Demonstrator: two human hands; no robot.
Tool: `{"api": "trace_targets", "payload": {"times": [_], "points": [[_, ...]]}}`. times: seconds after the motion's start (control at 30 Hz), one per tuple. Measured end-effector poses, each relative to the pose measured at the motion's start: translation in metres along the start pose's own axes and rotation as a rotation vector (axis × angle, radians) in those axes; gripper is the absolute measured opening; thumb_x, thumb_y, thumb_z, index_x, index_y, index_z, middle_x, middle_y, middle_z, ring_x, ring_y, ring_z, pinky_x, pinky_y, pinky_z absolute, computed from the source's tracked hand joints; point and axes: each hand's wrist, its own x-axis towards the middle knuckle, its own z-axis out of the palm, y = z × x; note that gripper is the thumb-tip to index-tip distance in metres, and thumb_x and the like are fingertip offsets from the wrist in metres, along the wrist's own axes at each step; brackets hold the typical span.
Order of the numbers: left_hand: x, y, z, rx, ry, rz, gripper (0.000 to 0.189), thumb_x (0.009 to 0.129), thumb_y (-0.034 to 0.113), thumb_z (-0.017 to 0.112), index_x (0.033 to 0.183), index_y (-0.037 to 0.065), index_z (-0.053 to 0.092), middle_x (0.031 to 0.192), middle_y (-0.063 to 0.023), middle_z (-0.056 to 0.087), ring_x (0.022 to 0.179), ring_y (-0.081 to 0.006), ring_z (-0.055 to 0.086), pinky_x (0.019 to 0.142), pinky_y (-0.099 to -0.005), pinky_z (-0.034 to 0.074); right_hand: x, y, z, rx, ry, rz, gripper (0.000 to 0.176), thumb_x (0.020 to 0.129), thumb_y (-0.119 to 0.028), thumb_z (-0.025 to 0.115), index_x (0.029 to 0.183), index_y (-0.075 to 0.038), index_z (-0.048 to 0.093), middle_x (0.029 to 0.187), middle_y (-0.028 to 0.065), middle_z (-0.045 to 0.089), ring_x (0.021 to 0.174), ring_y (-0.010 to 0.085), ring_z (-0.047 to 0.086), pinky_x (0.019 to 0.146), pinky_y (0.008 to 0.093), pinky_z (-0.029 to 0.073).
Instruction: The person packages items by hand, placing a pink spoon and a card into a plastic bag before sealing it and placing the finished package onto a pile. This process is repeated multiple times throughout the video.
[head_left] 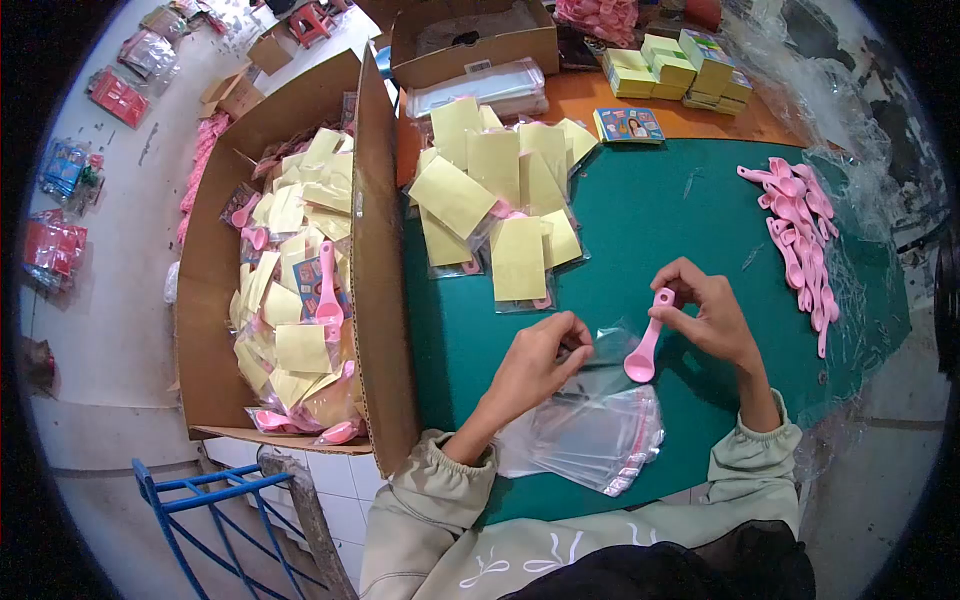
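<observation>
At the left, a tall cardboard box (pixel 390 250) is standing beside the table's left edge, and many packets with pale yellow cards (pixel 302 348) are filling much of it; a pink spoon (pixel 328 290) is lying on top of them. Near the table's far left corner, a second, smaller heap of packets (pixel 519 260) is spreading over the green table (pixel 700 220), cards and some pink plastic showing through the film.

Toward the near edge, the left hand (pixel 528 368) is hovering with its grip drawn in, thumb and fingertips close together beside a clear film flap; whether it is pinching the film, one cannot tell. Just below, a fan of clear bags (pixel 600 430) is lying flat, looking unfilled. Above this fan's far end, another spoon (pixel 642 358) is hanging bowl-down from the right hand (pixel 712 308), whose grip is pinching the handle's end between thumb and fingers.

Along the far edge, a stack of printed cards (pixel 628 125) is lying before yellow-sided bundles (pixel 668 62). Near the right edge, a pile of loose pink spoons (pixel 800 240) is lying unbagged. Many packets are looking finished, while spoons, cards and bags are waiting unused.
</observation>
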Motion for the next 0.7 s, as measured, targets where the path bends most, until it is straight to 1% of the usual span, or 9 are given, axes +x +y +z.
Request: {"api": "trace_targets", "payload": {"times": [0.1, 0.2, 0.23, 0.3, 0.4, 0.43, 0.5, 0.6, 0.7], "points": [[0.004, -0.005, 0.003, -0.004, 0.192, 0.179, 0.014, 0.077, 0.003, 0.062, 0.084, -0.001, 0.051, 0.083, -0.0110, 0.060, 0.074, -0.0241, 0.062, 0.069, -0.0314, 0.051, 0.000, 0.003, -0.001, -0.069, -0.008, 0.007, 0.019, 0.079, -0.007, 0.065, 0.092, -0.001, 0.052, 0.071, 0.0054, 0.058, 0.062, 0.0099, 0.059, 0.054, 0.0243, 0.045], [0.006, 0.001, 0.001, 0.007, 0.252, 0.211, 0.015, 0.078, 0.002, 0.061, 0.083, -0.002, 0.048, 0.084, -0.0111, 0.062, 0.075, -0.0231, 0.063, 0.073, -0.0305, 0.052, -0.001, 0.003, -0.005, -0.078, -0.005, 0.016, 0.019, 0.079, -0.007, 0.065, 0.092, -0.001, 0.052, 0.071, 0.0054, 0.058, 0.063, 0.0096, 0.059, 0.054, 0.0238, 0.045], [0.005, -0.001, 0.001, -0.059, 0.223, 0.159, 0.015, 0.079, 0.002, 0.060, 0.085, -0.001, 0.047, 0.084, -0.0112, 0.063, 0.076, -0.0213, 0.064, 0.073, -0.0299, 0.052, -0.001, 0.003, -0.005, -0.083, -0.006, 0.015, 0.019, 0.079, -0.007, 0.064, 0.092, -0.001, 0.052, 0.071, 0.0052, 0.058, 0.063, 0.0092, 0.059, 0.054, 0.0234, 0.045], [0.004, -0.006, 0.004, -0.192, 0.167, 0.054, 0.016, 0.081, 0.002, 0.059, 0.088, 0.000, 0.045, 0.084, -0.0113, 0.065, 0.077, -0.0177, 0.064, 0.074, -0.0288, 0.051, -0.001, 0.005, -0.003, 0.015, 0.143, 0.017, 0.017, 0.081, -0.007, 0.063, 0.093, -0.001, 0.052, 0.072, 0.0046, 0.058, 0.063, 0.0083, 0.058, 0.054, 0.0221, 0.046], [0.006, -0.020, 0.009, -0.572, 0.043, -0.076, 0.020, 0.084, 0.003, 0.059, 0.094, 0.002, 0.041, 0.083, -0.0113, 0.066, 0.078, -0.0129, 0.063, 0.071, -0.0258, 0.051, 0.000, 0.004, 0.003, 0.131, 0.388, -0.005, 0.015, 0.084, -0.005, 0.060, 0.096, 0.000, 0.052, 0.074, 0.0040, 0.059, 0.063, 0.0071, 0.057, 0.054, 0.0205, 0.046], [0.006, -0.019, 0.008, -0.598, 0.009, -0.104, 0.022, 0.085, 0.003, 0.058, 0.098, 0.003, 0.040, 0.086, -0.0117, 0.066, 0.079, -0.0133, 0.063, 0.070, -0.0249, 0.050, 0.000, 0.003, 0.005, 0.165, 0.476, -0.018, 0.014, 0.085, -0.005, 0.059, 0.096, 0.000, 0.052, 0.075, 0.0038, 0.059, 0.063, 0.0068, 0.056, 0.054, 0.0201, 0.047], [0.007, -0.014, 0.006, -0.649, -0.061, -0.162, 0.025, 0.087, 0.003, 0.057, 0.104, 0.005, 0.039, 0.091, -0.0125, 0.065, 0.083, -0.0142, 0.063, 0.069, -0.0231, 0.049, -0.001, 0.006, 0.009, 0.169, 0.510, -0.037, 0.014, 0.087, -0.005, 0.057, 0.099, 0.001, 0.052, 0.076, 0.0041, 0.059, 0.062, 0.0069, 0.056, 0.054, 0.0202, 0.047], [0.006, -0.013, 0.007, -0.639, -0.059, -0.155, 0.034, 0.085, 0.004, 0.060, 0.111, 0.005, 0.038, 0.089, -0.0122, 0.066, 0.083, -0.0140, 0.063, 0.068, -0.0230, 0.049, -0.001, 0.006, 0.012, 0.134, 0.538, -0.041, 0.015, 0.087, -0.005, 0.057, 0.099, 0.000, 0.052, 0.076, 0.0043, 0.060, 0.061, 0.0073, 0.056, 0.054, 0.0206, 0.047], [0.006, -0.008, 0.003, -0.796, -0.060, -0.183, 0.039, 0.085, 0.004, 0.061, 0.116, 0.005, 0.038, 0.090, -0.0127, 0.066, 0.084, -0.0143, 0.063, 0.069, -0.0237, 0.049, -0.001, 0.009, 0.010, 0.055, 0.527, -0.014, 0.015, 0.087, -0.006, 0.057, 0.100, 0.000, 0.051, 0.076, 0.0044, 0.060, 0.062, 0.0080, 0.057, 0.054, 0.0212, 0.047]]}}
